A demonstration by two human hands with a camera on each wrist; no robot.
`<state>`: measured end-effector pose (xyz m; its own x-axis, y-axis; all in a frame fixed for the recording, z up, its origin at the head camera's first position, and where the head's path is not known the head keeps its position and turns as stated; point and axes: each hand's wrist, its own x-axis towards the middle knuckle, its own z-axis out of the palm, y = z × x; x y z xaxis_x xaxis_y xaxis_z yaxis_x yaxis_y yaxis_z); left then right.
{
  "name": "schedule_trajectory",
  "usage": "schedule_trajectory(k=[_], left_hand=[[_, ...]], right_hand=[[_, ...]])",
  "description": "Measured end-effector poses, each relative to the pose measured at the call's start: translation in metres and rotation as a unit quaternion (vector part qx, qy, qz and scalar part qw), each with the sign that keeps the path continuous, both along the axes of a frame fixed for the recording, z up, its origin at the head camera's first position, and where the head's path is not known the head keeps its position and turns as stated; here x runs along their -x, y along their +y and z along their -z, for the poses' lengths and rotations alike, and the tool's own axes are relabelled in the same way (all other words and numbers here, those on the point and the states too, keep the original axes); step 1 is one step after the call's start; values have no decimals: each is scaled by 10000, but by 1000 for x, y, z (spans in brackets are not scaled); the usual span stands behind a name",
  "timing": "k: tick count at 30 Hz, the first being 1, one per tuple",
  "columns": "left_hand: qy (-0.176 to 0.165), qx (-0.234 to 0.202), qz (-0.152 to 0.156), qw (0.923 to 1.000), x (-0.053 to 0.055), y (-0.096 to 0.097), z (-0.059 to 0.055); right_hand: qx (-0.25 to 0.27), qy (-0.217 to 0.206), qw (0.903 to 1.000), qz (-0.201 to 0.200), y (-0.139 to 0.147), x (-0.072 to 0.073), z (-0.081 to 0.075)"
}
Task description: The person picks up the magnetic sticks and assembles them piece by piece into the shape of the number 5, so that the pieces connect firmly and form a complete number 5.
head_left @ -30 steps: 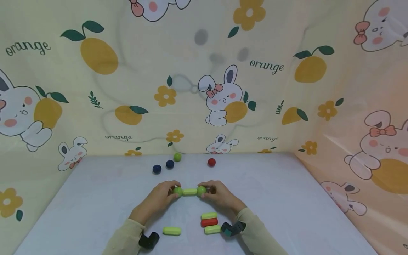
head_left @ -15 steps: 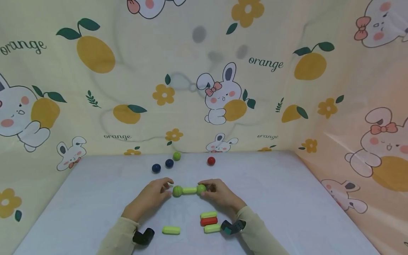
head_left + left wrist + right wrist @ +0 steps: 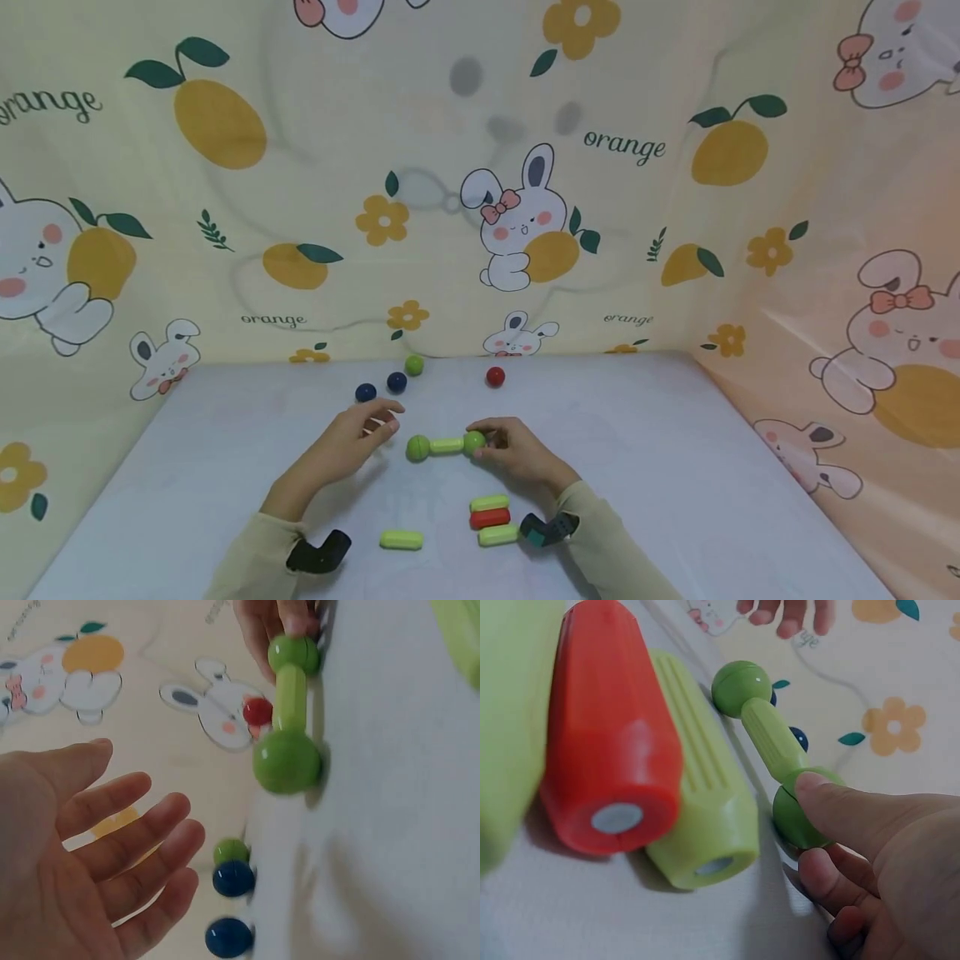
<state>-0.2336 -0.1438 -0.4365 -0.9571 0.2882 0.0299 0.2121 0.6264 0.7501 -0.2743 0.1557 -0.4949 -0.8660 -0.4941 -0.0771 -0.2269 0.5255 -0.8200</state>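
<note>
Two green balls joined by a light green rod (image 3: pixel 447 446) form a dumbbell shape lying on the white table. My right hand (image 3: pixel 517 454) pinches its right green ball (image 3: pixel 799 814) between thumb and fingers. The left green ball (image 3: pixel 286 762) is untouched. My left hand (image 3: pixel 352 442) is in the air to the left of the joined piece, fingers spread and relaxed, holding nothing. Beyond it are two dark blue balls (image 3: pixel 397 382) and a loose green ball (image 3: pixel 414 365); its fingers come close to the nearer blue ball in the head view.
A red ball (image 3: pixel 495 377) lies toward the table's back edge. By my right wrist, a red rod (image 3: pixel 490 518) lies between two light green rods, with pale metal discs in the ends. Another light green rod (image 3: pixel 401 540) lies at the front. A printed cloth (image 3: pixel 420 167) hangs behind.
My left hand has let go of the left green ball and moved up and to the left, toward the blue balls. My right hand keeps its pinch on the right ball.
</note>
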Motion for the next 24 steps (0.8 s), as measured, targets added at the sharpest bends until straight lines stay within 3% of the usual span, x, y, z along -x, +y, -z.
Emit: schedule_trajectory(k=[4,7,12,16,24], left_hand=[[130,-61,258,9996,-4,9,-2],[90,-77,239,9996,-4,14,4],[-367,-117,99,9992,-2,18,22],[-540,-104,234,9982,0,19,32],[-663,3,459,9967,2,19,33]], right_hand=[[35,-41,10000,33,-1,-1,-2],[40,-51,10000,29,-1,-2,-3],[-23,-55,9999,81,-1,-2,-1],[-50,-16,10000,39,-1,-2,-1],[-117,-132,9997,139,-3,-2,-3]])
